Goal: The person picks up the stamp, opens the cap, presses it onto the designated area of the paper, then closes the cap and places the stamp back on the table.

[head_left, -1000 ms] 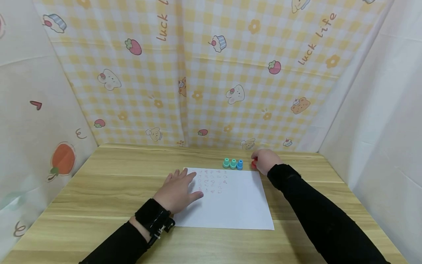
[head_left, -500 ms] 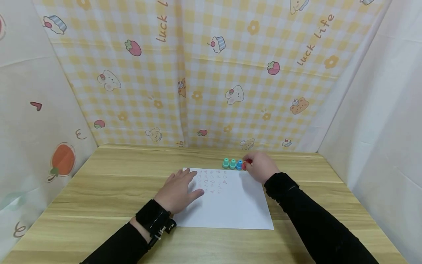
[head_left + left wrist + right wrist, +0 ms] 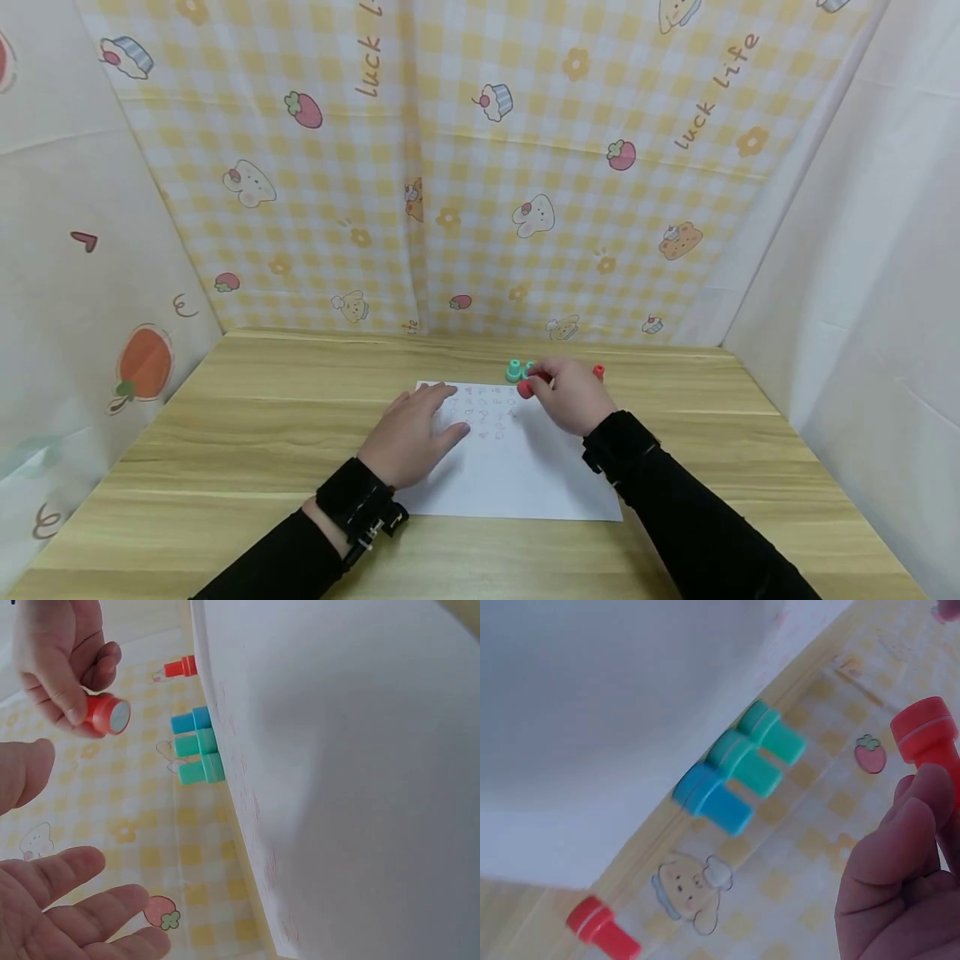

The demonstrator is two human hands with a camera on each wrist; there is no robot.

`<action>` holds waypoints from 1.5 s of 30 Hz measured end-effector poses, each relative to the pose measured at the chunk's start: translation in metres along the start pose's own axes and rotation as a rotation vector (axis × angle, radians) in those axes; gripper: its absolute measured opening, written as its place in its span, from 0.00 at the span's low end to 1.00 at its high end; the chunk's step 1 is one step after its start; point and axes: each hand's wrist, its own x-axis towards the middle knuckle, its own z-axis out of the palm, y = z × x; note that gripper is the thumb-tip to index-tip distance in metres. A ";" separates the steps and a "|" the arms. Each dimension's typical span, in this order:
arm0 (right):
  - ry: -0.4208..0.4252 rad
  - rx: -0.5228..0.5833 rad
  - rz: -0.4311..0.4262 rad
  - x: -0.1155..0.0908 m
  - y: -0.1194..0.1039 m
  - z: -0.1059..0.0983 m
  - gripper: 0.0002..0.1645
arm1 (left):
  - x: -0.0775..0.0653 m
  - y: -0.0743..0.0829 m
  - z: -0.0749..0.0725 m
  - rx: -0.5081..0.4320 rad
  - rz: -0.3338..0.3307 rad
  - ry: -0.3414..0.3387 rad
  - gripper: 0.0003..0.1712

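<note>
My right hand (image 3: 576, 398) pinches a red stamp (image 3: 524, 389) between thumb and fingers, above the far part of a white sheet of paper (image 3: 555, 483). In the left wrist view the held stamp's pale round face (image 3: 120, 717) shows. Rows of small reddish marks (image 3: 483, 412) cover the sheet's upper left. My left hand (image 3: 405, 439) is spread over the sheet's left side, fingers apart, holding nothing; whether it touches the paper I cannot tell. Two green stamps (image 3: 196, 756) and a blue stamp (image 3: 712, 799) stand in a row beyond the sheet. The right hand hides the blue one in the head view.
Another red stamp (image 3: 598, 372) stands apart, to the right of the row. The wooden table (image 3: 247, 433) runs back to a yellow checked cloth (image 3: 330, 192). White cloths hang at the left (image 3: 60, 333) and right (image 3: 862, 292).
My right hand has taken the red stamp from the far right of the sheet and carried it left and nearer, past the blue stamp. The left hand has shifted only slightly.
</note>
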 end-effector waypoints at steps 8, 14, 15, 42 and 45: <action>0.015 0.174 0.009 -0.010 -0.013 0.009 0.10 | 0.000 0.004 0.003 -0.038 0.040 0.053 0.31; 0.045 0.282 0.030 -0.018 -0.023 0.018 0.10 | 0.002 0.002 0.000 -0.019 0.120 0.063 0.30; 0.044 0.301 0.036 -0.020 -0.024 0.020 0.10 | 0.002 0.001 -0.002 -0.009 0.139 0.063 0.30; -0.009 0.398 0.006 -0.031 -0.043 0.031 0.09 | 0.006 0.007 -0.006 0.073 0.329 0.082 0.33; -0.023 0.413 0.004 -0.033 -0.044 0.033 0.07 | 0.006 0.010 -0.005 0.032 0.308 0.077 0.30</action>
